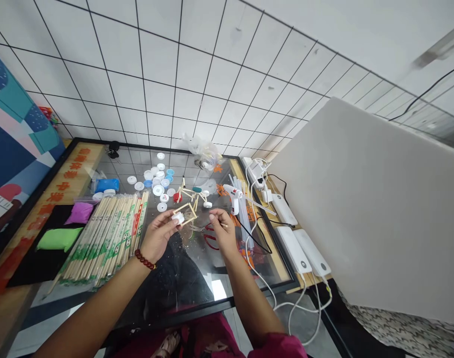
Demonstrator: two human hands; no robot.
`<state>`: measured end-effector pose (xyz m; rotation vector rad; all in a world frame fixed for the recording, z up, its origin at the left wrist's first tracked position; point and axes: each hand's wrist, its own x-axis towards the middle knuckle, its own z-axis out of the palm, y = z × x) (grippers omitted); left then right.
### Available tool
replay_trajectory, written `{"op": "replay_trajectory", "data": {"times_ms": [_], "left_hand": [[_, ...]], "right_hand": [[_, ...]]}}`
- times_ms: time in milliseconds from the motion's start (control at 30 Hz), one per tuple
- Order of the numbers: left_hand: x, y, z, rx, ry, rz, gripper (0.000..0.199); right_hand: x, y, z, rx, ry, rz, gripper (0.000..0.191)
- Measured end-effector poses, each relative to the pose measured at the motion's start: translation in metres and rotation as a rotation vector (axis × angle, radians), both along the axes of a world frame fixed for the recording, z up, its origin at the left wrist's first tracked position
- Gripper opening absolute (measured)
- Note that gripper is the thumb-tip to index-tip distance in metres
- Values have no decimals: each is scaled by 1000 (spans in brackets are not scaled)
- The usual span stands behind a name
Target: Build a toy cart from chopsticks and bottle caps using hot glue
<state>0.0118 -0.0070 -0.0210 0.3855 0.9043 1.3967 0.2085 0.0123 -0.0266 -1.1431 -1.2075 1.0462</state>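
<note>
While the left hand [162,234] holds one open, four-sided stick frame [190,215] over the glass tabletop [182,278], I see its thumb and fingers pinching the frame's near side, where one round white bottle cap [178,218] sits against the slim, pale wood. One bracelet [145,260] of glossy, dark red round beads circles that wrist. Across from it, the right hand [223,229] is apart from the frame, its fingers curled in toward the thumb; I cannot tell whether they grip anything.

Just beyond the hands I find one standing stick assembly [194,195] with a dark green piece on it, one red cap [177,197] beside its left end and one white cap [208,204] at its right. More than a dozen loose plastic caps [158,190], white and blue, shallow and round, spread farther left. Three soft clay packs lie on that side: blue [107,185], purple [79,213] and green [58,238]. Beside them are many straight chopsticks [103,233] in crinkled clear wrappers printed green, too many to count.

Between and beyond the hands I make out one pair of scissors [211,238] with red loop handles. To the right are one white glue gun [234,199], several translucent, smooth glue sticks [244,221] and three rounded white plastic boxes [294,248]. One crumpled clear bag [204,151] sits at the back edge.
</note>
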Motion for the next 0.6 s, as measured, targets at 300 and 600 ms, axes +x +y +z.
{"op": "replay_trajectory", "data": {"times_ms": [300,600], "left_hand": [[-2,0,-1,-15,95,-59,38],[-1,-3,-3,-7,197,-125,42]], "right_hand": [[-4,12,4,-74,-92,121,25],[-7,10,1,-103,-108,175,26]]}}
